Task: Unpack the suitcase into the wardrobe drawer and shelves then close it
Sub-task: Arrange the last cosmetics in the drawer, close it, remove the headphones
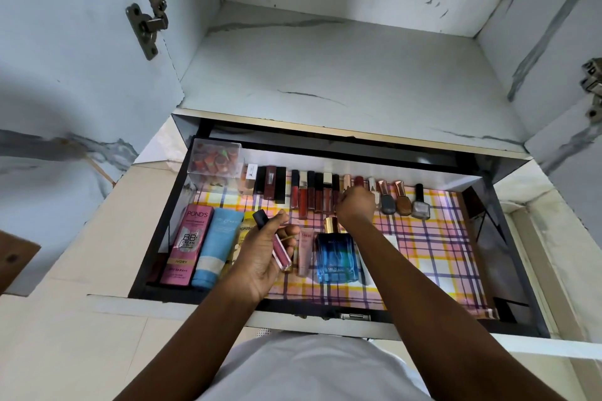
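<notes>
Open drawer (508, 273), pulled out under a bare marbled shelf (342, 75); black walls, checked pink-and-yellow liner (433, 257). Along the back wall, a tight row of lipsticks (304, 194) and three round nail polishes (404, 203), glossy caps touching. Right hand (355, 205) curled at that row, knuckles up; whether holding anything, cannot tell. Left hand (260, 257) palm up over the front, gripping a slim pink gloss tube (277, 242) with a black cap. Beside it, a square blue glass perfume (337, 259), a small pink tube (306, 252). At left, a pink carton (189, 247), a blue tube (215, 246), a clear plastic box (215, 161) in the back corner. Bare liner along the right half, wall to front edge.
</notes>
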